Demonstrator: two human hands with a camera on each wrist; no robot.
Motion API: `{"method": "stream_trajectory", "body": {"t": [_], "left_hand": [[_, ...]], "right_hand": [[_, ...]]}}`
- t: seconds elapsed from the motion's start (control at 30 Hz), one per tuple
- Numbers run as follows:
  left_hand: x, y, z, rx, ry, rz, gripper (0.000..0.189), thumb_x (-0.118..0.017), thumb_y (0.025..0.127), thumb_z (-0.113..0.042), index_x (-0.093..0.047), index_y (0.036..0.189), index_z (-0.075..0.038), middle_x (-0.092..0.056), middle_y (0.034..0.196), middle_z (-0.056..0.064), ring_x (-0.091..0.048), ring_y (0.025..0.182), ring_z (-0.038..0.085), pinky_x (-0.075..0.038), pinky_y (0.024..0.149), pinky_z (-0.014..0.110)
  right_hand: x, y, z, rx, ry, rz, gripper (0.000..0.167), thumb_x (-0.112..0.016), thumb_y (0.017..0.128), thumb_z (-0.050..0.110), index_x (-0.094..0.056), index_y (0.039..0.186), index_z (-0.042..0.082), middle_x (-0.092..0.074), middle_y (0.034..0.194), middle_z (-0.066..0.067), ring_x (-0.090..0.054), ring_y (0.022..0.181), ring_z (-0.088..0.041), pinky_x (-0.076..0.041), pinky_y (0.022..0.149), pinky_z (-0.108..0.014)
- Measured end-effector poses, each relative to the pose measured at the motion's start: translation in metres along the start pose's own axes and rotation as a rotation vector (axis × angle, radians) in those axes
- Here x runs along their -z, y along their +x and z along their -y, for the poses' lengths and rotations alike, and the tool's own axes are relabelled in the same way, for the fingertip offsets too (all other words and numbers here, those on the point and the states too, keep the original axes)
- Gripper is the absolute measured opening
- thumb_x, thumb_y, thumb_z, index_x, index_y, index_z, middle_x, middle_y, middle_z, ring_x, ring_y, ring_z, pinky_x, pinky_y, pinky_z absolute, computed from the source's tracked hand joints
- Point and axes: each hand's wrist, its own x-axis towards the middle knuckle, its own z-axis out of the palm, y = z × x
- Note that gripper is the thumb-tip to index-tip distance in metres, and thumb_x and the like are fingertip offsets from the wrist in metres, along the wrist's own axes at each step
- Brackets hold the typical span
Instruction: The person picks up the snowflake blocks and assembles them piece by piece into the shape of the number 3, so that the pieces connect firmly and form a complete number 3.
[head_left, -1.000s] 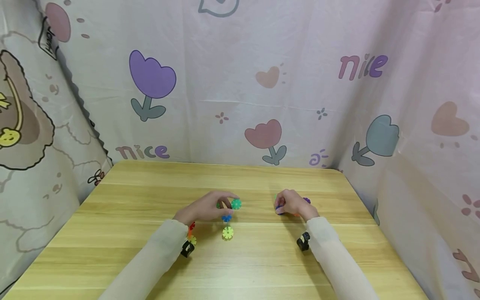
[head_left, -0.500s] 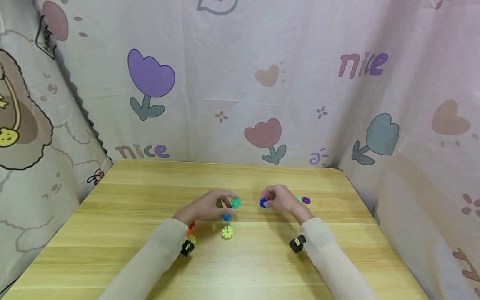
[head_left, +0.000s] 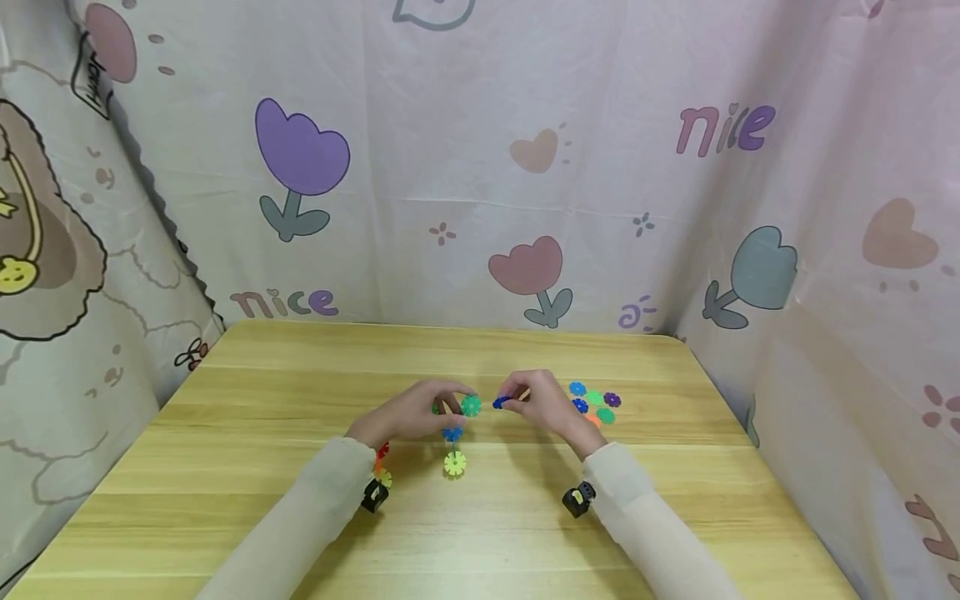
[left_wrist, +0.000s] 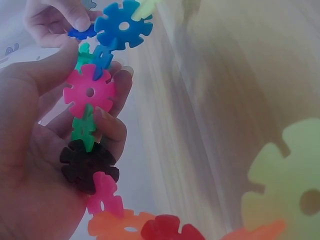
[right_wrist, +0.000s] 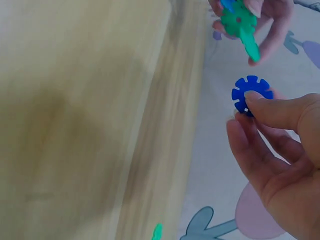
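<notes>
My left hand [head_left: 412, 410] holds a chain of notched plastic snowflake discs. In the left wrist view its pink disc [left_wrist: 105, 92] and dark disc [left_wrist: 77, 160] lie along the curled fingers, with orange and red discs below. A green disc [head_left: 471, 406] shows at the fingertips in the head view, and a yellow disc [head_left: 448, 468] hangs at the near end beneath a blue one [head_left: 452, 434]. Between thumb and fingertips, my right hand [head_left: 543, 404] pinches a dark blue disc [right_wrist: 240, 92], a short gap from the green disc.
On the wooden table [head_left: 480, 542], right of my right hand, lie several loose discs, among them a blue disc [head_left: 577, 388], a green disc [head_left: 606, 416] and a purple disc [head_left: 612, 400]. A printed curtain [head_left: 450, 167] hangs behind the table.
From the loose discs, my right hand has moved left with the dark blue disc toward the chain, uncovering the discs behind it. My left hand stays in place with the chain.
</notes>
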Motion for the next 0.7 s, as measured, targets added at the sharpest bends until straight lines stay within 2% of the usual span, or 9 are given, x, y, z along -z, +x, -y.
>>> {"method": "stream_trajectory", "body": {"t": [0.2, 0.43, 0.7], "left_hand": [[0.000, 0.001, 0.000, -0.001, 0.010, -0.001, 0.043, -0.070, 0.100, -0.019, -0.060, 0.142, -0.013, -0.076, 0.107, 0.004, -0.069, 0.092, 0.013, -0.060, 0.086, 0.034], [0.000, -0.001, 0.000, -0.005, 0.006, -0.003, 0.044, -0.068, 0.101, -0.017, -0.059, 0.143, -0.009, -0.077, 0.106, 0.007, -0.069, 0.091, 0.014, -0.061, 0.086, 0.037], [-0.002, 0.002, 0.003, -0.043, -0.002, 0.006, 0.042, -0.069, 0.100, -0.016, -0.061, 0.141, -0.007, -0.077, 0.106, 0.011, -0.071, 0.089, 0.014, -0.060, 0.082, 0.028]], "right_hand": [[-0.009, 0.001, 0.006, 0.015, 0.047, -0.029, 0.003, -0.077, 0.089, -0.001, -0.076, 0.092, 0.000, -0.077, 0.090, -0.011, -0.073, 0.081, -0.016, -0.063, 0.076, -0.026], [-0.017, 0.002, 0.007, 0.044, 0.039, -0.085, 0.005, -0.078, 0.087, -0.005, -0.075, 0.086, 0.000, -0.077, 0.087, -0.012, -0.075, 0.080, -0.020, -0.061, 0.073, -0.020], [-0.027, 0.002, 0.002, 0.139, 0.013, -0.115, 0.008, -0.077, 0.087, -0.007, -0.074, 0.084, -0.001, -0.077, 0.085, -0.013, -0.075, 0.077, -0.021, -0.059, 0.071, -0.015]]}}
